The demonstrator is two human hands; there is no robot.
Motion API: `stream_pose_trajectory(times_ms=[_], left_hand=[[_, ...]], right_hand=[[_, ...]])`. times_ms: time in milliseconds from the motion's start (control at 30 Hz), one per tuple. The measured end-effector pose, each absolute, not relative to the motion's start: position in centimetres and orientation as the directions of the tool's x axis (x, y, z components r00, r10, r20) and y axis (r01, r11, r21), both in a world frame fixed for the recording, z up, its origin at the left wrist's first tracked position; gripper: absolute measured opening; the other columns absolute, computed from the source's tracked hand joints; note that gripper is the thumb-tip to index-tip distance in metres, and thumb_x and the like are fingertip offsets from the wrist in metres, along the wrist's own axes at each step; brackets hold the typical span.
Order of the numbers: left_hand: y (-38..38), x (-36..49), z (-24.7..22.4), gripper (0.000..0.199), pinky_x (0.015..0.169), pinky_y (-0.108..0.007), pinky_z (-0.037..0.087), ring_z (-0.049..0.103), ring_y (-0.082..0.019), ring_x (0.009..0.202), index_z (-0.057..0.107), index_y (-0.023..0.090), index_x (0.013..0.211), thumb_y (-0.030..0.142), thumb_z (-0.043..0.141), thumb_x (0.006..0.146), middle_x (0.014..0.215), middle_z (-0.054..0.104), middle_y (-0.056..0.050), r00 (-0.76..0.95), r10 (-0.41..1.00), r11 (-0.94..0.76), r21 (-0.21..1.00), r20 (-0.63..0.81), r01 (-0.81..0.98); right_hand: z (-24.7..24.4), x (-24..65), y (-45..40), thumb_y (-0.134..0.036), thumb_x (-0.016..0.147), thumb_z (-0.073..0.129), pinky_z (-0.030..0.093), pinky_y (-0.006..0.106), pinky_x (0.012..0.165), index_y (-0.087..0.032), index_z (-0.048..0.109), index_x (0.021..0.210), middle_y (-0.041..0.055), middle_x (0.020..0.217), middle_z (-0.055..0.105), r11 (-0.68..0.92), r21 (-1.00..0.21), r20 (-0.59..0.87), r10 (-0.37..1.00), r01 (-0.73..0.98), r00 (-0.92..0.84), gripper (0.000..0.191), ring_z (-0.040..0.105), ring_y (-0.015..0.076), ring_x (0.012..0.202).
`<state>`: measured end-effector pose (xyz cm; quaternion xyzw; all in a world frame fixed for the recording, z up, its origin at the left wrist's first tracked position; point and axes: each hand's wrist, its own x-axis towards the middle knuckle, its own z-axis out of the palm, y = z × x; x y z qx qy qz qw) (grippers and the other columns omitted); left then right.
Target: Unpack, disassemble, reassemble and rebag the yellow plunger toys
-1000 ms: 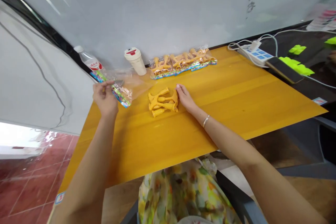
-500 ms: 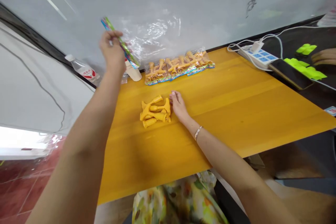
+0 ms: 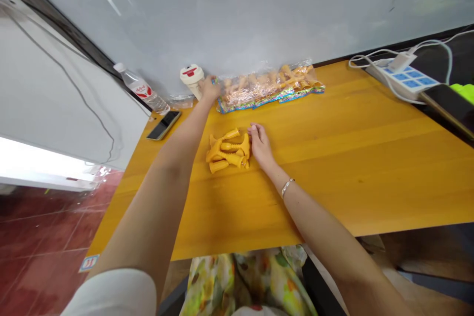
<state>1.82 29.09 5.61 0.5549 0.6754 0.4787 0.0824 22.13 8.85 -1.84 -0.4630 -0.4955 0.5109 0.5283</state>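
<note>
My left hand (image 3: 210,90) reaches to the back of the table and is closed on the end of a clear plastic bag (image 3: 231,79) with a colourful edge. That bag lies over or against several packed yellow-orange toy pieces (image 3: 292,76); where one bag ends and another begins is hard to see. On the bare wood sits a small pile of loose yellow plastic pieces (image 3: 229,150), branched, with ribbed stems. Just right of this pile rests my right hand (image 3: 259,143), fingers loosely curved and holding nothing visible.
A cream cup (image 3: 190,76) with a red-marked lid stands right behind my left hand. Farther left are a clear bottle (image 3: 142,90) and a phone (image 3: 164,125). A power strip (image 3: 405,76) with white cables and another phone (image 3: 450,106) lie at the right. A whiteboard (image 3: 259,10) rises behind.
My left hand has come down and right from in front of the whiteboard, bringing the raised plastic bag onto the packed pieces. My right hand stays beside the loose pile. The view has shifted.
</note>
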Motion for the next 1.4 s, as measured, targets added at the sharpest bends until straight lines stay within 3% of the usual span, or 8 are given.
stream_pose_trajectory(times_ms=[67, 167, 333, 467, 800, 900, 1067, 1400], left_hand=[[27.6, 1.7, 5.9, 0.03, 0.118, -0.048, 0.031, 0.05, -0.033, 0.134, 0.066, 0.014, 0.104, 0.006, 0.065, 0.076, 0.127, 0.058, -0.016, -0.404, 0.812, -0.02, 0.713, 0.42, 0.701], [23.4, 1.9, 5.7, 0.026, 0.112, -0.042, 0.039, 0.057, -0.027, 0.122, 0.066, 0.014, 0.106, 0.008, 0.062, 0.081, 0.123, 0.06, -0.013, -0.274, 0.88, -0.092, 0.704, 0.389, 0.704], [15.2, 1.8, 4.4, 0.026, 0.097, -0.035, 0.049, 0.063, -0.02, 0.099, 0.067, 0.015, 0.11, 0.028, 0.064, 0.088, 0.11, 0.071, -0.008, 0.129, 0.988, -0.151, 0.706, 0.085, 0.692], [12.3, 0.9, 4.0, 0.038, 0.092, -0.034, 0.051, 0.064, -0.02, 0.096, 0.069, 0.014, 0.111, 0.039, 0.073, 0.083, 0.109, 0.073, -0.009, 0.213, 0.972, -0.07, 0.753, -0.095, 0.654], [13.4, 2.0, 4.0, 0.051, 0.078, -0.031, 0.051, 0.063, -0.017, 0.078, 0.072, 0.016, 0.119, 0.029, 0.081, 0.07, 0.09, 0.068, -0.003, 0.306, 0.949, -0.139, 0.761, -0.081, 0.634], [13.8, 2.4, 3.9, 0.047, 0.074, -0.028, 0.049, 0.058, -0.014, 0.067, 0.072, 0.017, 0.121, 0.021, 0.076, 0.074, 0.073, 0.062, 0.002, 0.246, 0.968, -0.129, 0.721, -0.059, 0.681], [14.3, 0.6, 3.7, 0.048, 0.061, -0.03, 0.049, 0.053, -0.015, 0.047, 0.065, 0.021, 0.129, 0.022, 0.073, 0.082, 0.052, 0.052, 0.006, -0.149, 0.978, 0.21, 0.702, -0.148, 0.681], [13.7, -5.6, 3.3, 0.028, 0.055, -0.033, 0.052, 0.057, -0.019, 0.045, 0.067, 0.014, 0.081, 0.042, 0.069, 0.086, 0.047, 0.056, -0.004, -0.476, 0.864, 0.446, 0.689, -0.164, 0.572]], right_hand=[[-1.8, 22.1, 9.0, -0.066, 0.096, 0.038, 0.048, 0.034, 0.103, -0.024, 0.055, 0.123, 0.011, 0.131, 0.063, 0.053, -0.996, 0.054, 0.998, -0.072, -0.017, 0.053, 0.06, 0.0214, 0.124], [-1.9, 22.2, 9.2, -0.07, 0.093, 0.038, 0.048, 0.034, 0.101, -0.022, 0.055, 0.122, 0.0121, 0.125, 0.064, 0.053, -0.995, 0.055, 0.998, -0.079, -0.026, 0.058, 0.061, 0.0223, 0.118], [-2.1, 22.2, 9.6, -0.075, 0.09, 0.039, 0.048, 0.035, 0.099, -0.023, 0.058, 0.119, 0.0102, 0.118, 0.066, 0.07, -0.996, 0.072, 0.997, -0.055, -0.039, 0.062, 0.062, 0.0221, 0.112], [-2.1, 22.3, 9.7, -0.072, 0.09, 0.042, 0.048, 0.036, 0.099, -0.023, 0.061, 0.114, 0.0091, 0.114, 0.067, 0.096, -0.995, 0.096, 0.995, -0.018, -0.038, 0.058, 0.062, 0.0221, 0.108], [-1.7, 23.1, 9.4, -0.073, 0.089, 0.048, 0.054, 0.035, 0.089, -0.021, 0.065, 0.109, 0.0084, 0.105, 0.072, 0.105, -0.994, 0.107, 0.983, -0.024, -0.15, 0.058, 0.068, 0.0206, 0.097], [-1.6, 23.1, 9.3, -0.075, 0.089, 0.048, 0.054, 0.032, 0.08, -0.02, 0.067, 0.104, 0.0069, 0.099, 0.073, 0.104, -0.994, 0.105, 0.979, -0.015, -0.175, 0.06, 0.067, 0.0187, 0.086], [-1.6, 23.1, 9.2, -0.075, 0.09, 0.047, 0.054, 0.031, 0.079, -0.019, 0.068, 0.104, 0.0068, 0.097, 0.073, 0.101, -0.995, 0.101, 0.979, -0.013, -0.18, 0.062, 0.067, 0.0173, 0.083], [-1.5, 23.1, 9.3, -0.074, 0.09, 0.049, 0.054, 0.032, 0.08, -0.019, 0.069, 0.103, 0.0066, 0.094, 0.074, 0.127, -0.992, 0.126, 0.973, -0.006, -0.193, 0.059, 0.068, 0.0188, 0.086]])
